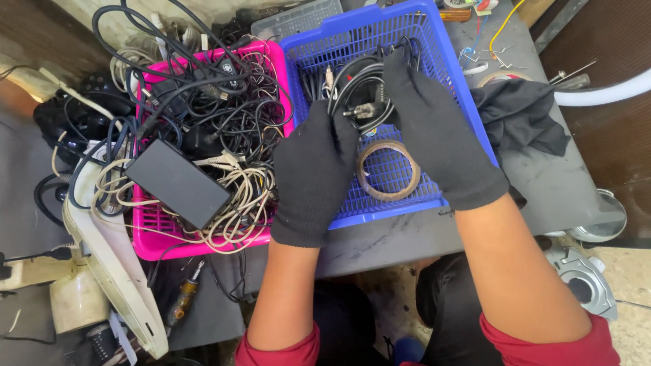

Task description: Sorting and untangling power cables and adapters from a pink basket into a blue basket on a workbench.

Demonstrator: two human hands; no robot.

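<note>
Both my hands wear black gloves and hold a coiled black cable (363,85) with a plug over a blue plastic basket (441,64). My left hand (313,179) grips the near side of the coil. My right hand (441,135) closes over its far side. A roll of brown tape (388,171) hangs beneath my hands, over the blue basket's mesh floor; which hand holds it I cannot tell.
A pink basket (159,247) on the left is heaped with tangled black and beige cables and a black power adapter (178,183). A black cloth (519,115) lies right of the blue basket. A screwdriver (184,298) and white appliance parts (108,271) sit lower left.
</note>
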